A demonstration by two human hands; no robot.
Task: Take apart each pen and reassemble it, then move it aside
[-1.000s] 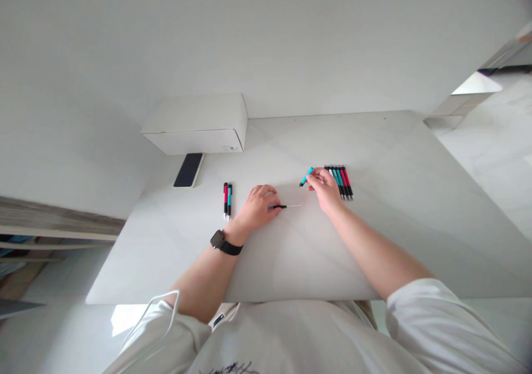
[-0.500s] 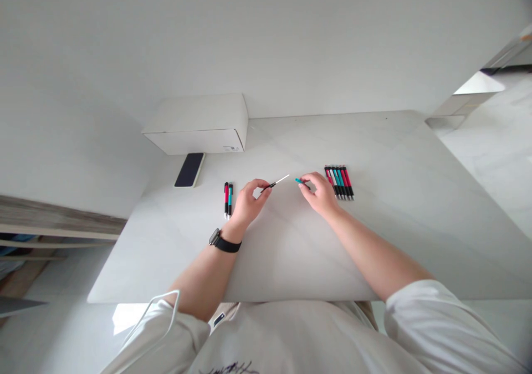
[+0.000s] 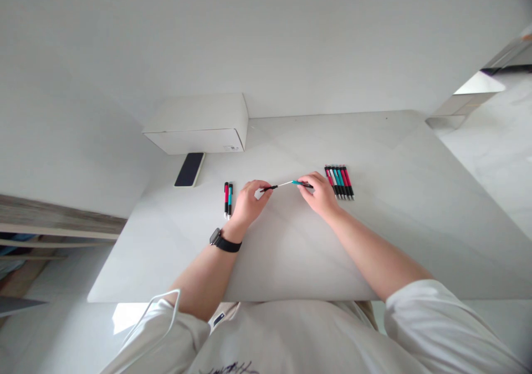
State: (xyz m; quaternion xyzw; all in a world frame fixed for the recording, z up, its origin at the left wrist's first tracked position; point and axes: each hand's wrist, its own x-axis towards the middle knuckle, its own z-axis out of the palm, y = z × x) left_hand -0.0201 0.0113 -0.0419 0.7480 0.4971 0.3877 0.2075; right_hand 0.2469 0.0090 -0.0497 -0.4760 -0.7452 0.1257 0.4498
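Observation:
My left hand (image 3: 248,203), with a black watch on its wrist, pinches the black end of a thin white pen refill (image 3: 279,185) just above the white table (image 3: 374,235). My right hand (image 3: 320,192) holds a teal pen barrel (image 3: 300,183) by its rear end. The refill's white tip meets the open end of the barrel, and the two lie in one line between my hands. A row of several red, teal and white pens (image 3: 339,182) lies just right of my right hand. Two pens, one red and one teal (image 3: 228,199), lie left of my left hand.
A white cardboard box (image 3: 199,123) stands at the back left against the wall. A dark phone (image 3: 189,169) lies flat in front of it. A wooden shelf edge (image 3: 50,224) shows at the far left.
My hands have come together: the refill, earlier lying on the table and then tilted upward, now points right into the teal barrel, which my right hand brought left from the pen row.

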